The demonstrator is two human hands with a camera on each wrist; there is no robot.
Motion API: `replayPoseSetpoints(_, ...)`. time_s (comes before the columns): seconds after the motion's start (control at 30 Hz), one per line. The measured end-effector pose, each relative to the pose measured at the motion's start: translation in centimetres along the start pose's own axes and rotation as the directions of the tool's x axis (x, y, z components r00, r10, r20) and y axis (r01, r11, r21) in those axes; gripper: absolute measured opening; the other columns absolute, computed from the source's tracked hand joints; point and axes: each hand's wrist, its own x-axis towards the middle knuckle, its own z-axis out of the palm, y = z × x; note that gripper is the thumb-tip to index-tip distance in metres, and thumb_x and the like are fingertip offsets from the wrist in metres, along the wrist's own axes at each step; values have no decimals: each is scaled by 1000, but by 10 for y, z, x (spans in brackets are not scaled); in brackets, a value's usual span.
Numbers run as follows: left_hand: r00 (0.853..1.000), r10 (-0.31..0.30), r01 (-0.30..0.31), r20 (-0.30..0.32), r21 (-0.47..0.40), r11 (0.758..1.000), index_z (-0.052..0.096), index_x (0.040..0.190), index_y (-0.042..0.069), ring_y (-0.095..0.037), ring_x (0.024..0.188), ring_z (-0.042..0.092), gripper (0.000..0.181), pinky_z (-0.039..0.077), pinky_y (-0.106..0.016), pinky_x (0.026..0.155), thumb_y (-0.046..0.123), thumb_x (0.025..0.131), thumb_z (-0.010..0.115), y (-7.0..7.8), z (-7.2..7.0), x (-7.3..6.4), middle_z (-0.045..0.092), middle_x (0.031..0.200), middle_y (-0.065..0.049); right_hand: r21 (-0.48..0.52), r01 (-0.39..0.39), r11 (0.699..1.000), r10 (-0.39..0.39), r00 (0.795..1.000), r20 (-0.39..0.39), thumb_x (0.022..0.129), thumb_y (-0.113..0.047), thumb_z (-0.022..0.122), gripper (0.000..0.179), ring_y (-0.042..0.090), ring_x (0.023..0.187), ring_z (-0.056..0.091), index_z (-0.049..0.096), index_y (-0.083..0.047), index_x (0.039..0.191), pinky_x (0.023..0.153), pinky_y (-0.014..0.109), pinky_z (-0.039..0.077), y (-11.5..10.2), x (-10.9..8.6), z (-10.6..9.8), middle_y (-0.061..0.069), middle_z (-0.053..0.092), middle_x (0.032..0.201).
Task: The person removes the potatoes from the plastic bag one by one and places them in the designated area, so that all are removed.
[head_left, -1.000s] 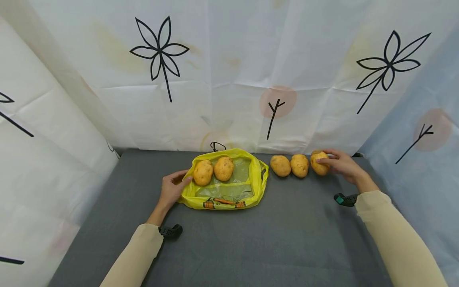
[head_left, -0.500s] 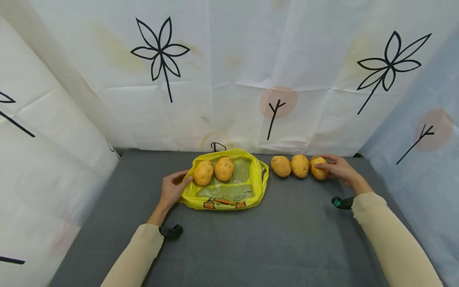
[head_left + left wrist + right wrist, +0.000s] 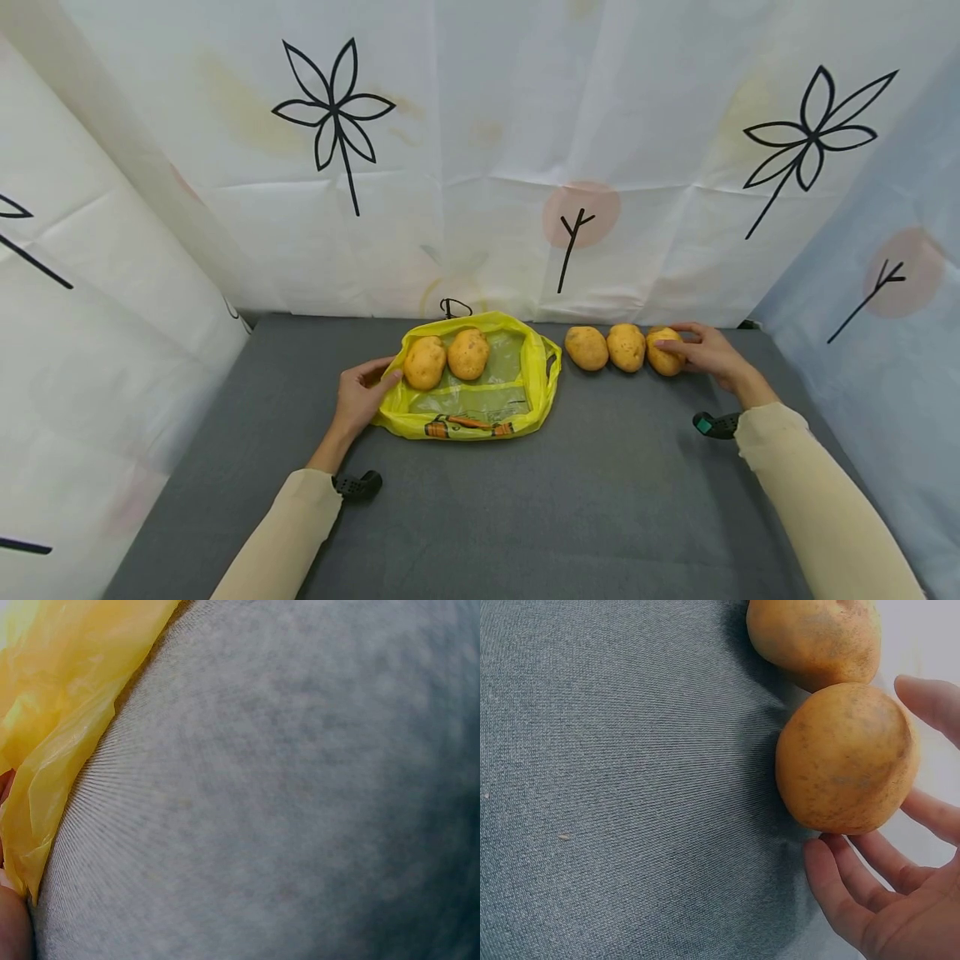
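My left hand (image 3: 358,398) pinches the left edge of a yellow plastic bag (image 3: 536,375) that lies with its mouth spread. Two potatoes rest in the bag's left part, a left one (image 3: 424,363) and a right one (image 3: 468,353). In the left wrist view, only the bag's yellow film (image 3: 67,697) and a bit of a finger show. At the right end of a potato row, my right hand (image 3: 712,354) touches a potato (image 3: 847,757) standing on the table. Its fingers lie loosely about the potato, and the thumb looks slightly apart in the right wrist view.
Left of that potato stand a middle potato (image 3: 626,347) and a left potato (image 3: 586,347), close together. A grey cloth-covered table (image 3: 525,517) lies below. White patterned fabric (image 3: 480,208) rises along the back and both sides.
My right hand has lowered its potato and moved it slightly left, against the neighbouring one; it rests there now. The left hand and bag have stayed in place.
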Motion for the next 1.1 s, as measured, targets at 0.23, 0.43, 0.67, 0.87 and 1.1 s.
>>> replayPoseSetpoints(0.23, 1000, 4, -4, 5, 0, 1000, 71, 123, -3, -9, 103, 63, 32, 51, -17, 83, 13, 95, 74, 0, 0, -1, 69, 122, -22, -30, -6, 1000, 5, 1000, -22, 101, -46, 61, 91, 54, 132, 40, 15, 7, 159, 106, 62, 40, -5, -5, -2, 43, 24, 152)
replayPoseSetpoints(0.43, 1000, 10, -10, 13, -13, 1000, 71, 124, -3, -12, 103, 64, 33, 52, -17, 83, 13, 96, 73, 0, 0, -1, 68, 122, -22, -110, 11, 994, -18, 998, -68, 102, -47, 59, 88, 55, 130, 40, 18, 7, 158, 102, 63, 43, -14, -11, 0, 43, 25, 151)
replayPoseSetpoints(0.67, 1000, 7, -7, 10, -14, 1000, 71, 124, -2, -7, 102, 63, 32, 52, -17, 82, 12, 95, 74, 0, 0, -1, 69, 122, -21, -206, 103, 973, -130, 984, -123, 101, -44, 62, 83, 56, 136, 31, 25, 4, 158, 100, 68, 39, -30, -22, 7, 40, 27, 152)
replayPoseSetpoints(0.87, 1000, 9, -9, 13, -16, 1000, 71, 124, -1, -7, 102, 63, 33, 52, -16, 83, 14, 95, 74, 0, 0, 0, 69, 123, -20, -226, 193, 955, -227, 964, -135, 99, -42, 67, 81, 54, 135, 35, 30, 1, 158, 100, 69, 38, -50, -33, 20, 35, 33, 152)
replayPoseSetpoints(1.1, 1000, 19, -18, 14, -22, 1000, 71, 124, -1, -7, 102, 63, 32, 52, -16, 83, 13, 95, 74, -1, 0, 0, 69, 122, -21, -250, 295, 922, -332, 935, -121, 98, -37, 69, 74, 52, 133, 39, 37, -1, 155, 102, 68, 38, -74, -37, 48, 32, 42, 147)
